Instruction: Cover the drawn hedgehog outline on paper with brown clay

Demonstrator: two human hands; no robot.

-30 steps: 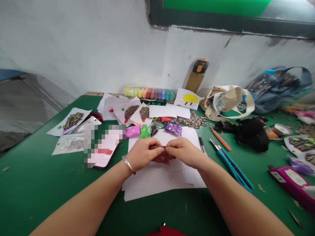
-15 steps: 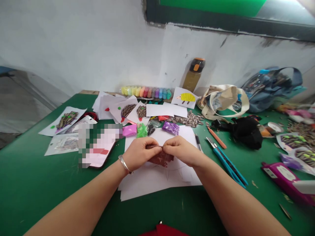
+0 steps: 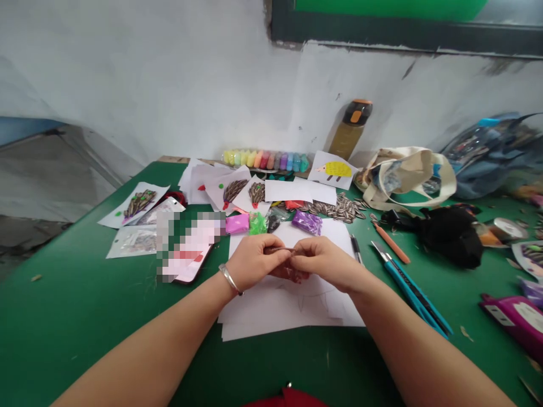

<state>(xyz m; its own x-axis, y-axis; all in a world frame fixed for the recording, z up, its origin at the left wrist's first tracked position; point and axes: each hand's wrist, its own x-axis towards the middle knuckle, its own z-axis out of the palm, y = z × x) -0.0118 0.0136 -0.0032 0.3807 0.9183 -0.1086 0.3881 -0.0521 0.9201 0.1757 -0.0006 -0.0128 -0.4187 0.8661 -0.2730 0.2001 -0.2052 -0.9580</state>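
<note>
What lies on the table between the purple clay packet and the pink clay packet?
In the head view, a green clay packet and a dark packet lie between the pink packet and purple packet.

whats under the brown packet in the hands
White paper sheets lie under the brown packet, spread on the green table, with faint pencil lines showing. The left hand and right hand cover the paper directly below, so anything there is hidden.

Matt white paper [image 3: 271, 305], glossy packet [image 3: 292, 272]
</note>
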